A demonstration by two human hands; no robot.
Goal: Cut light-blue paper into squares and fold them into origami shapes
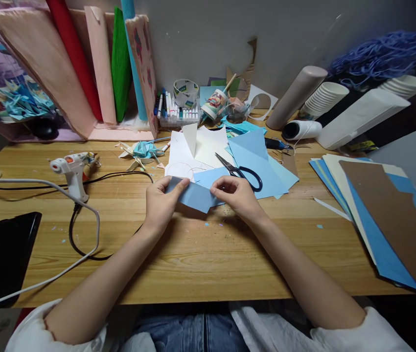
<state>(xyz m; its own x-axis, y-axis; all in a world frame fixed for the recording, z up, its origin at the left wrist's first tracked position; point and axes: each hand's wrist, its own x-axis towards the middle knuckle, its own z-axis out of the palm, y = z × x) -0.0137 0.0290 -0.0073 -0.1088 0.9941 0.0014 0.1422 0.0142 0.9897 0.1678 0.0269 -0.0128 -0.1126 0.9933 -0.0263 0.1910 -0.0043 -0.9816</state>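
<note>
Spreading across most of the view, a wooden table [193, 274] sits before a seated person in white sleeves. At its right edge lies a stack of coloured sheets [384, 215], brown on top; at its left edge, a flat black device [6, 252]. Past the centre, white sheets [210, 142] and a larger blue sheet [254, 159] overlap. A white glue gun [75, 177] stands to the left, well apart from the hands. Black-handled scissors [233, 169] rest on the papers just beyond the right hand [239, 198], blades pointing away and leftward, loops nearest that hand. Between both hands, at the middle of the table, is a small blue paper piece [195, 195], its long axis running left to right, dipping slightly rightward, one corner pointing toward the body. Neither hand is nearer: the left hand [162, 205] grasps the left end, thumb flat on top and fingers behind, while the right thumb and forefinger appear to pinch the right end. Both forearms reach forward from the lower corners and converge, the right fingers curled. Smallest are the blue paper scraps [206, 224] on the wood.
</note>
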